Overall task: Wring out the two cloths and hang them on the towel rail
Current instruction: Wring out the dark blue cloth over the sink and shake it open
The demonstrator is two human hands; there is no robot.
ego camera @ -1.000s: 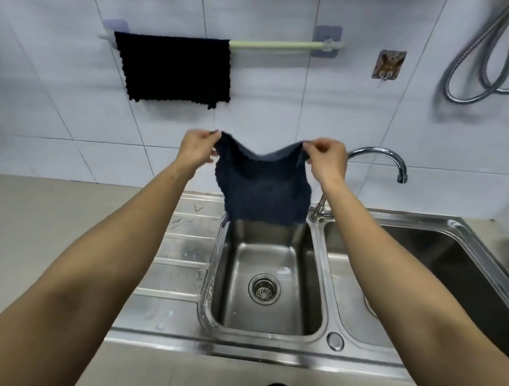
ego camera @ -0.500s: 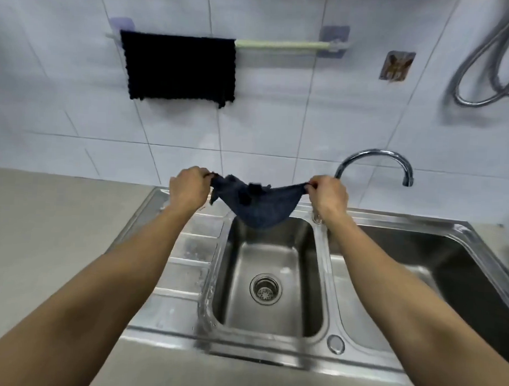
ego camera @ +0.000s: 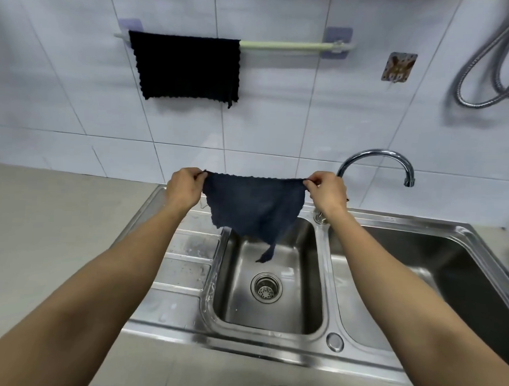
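Dark cloths, two: one on rail (ego camera: 284, 45), one (ego camera: 254, 207) pinched taut, left hand (ego camera: 184, 187), right hand (ego camera: 327, 192) grips closed.

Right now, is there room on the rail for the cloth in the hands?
Yes. The rail is bare from the black cloth to its right bracket. The left half is taken. The blue cloth, pinched by the left hand and right hand, hangs over the sink.
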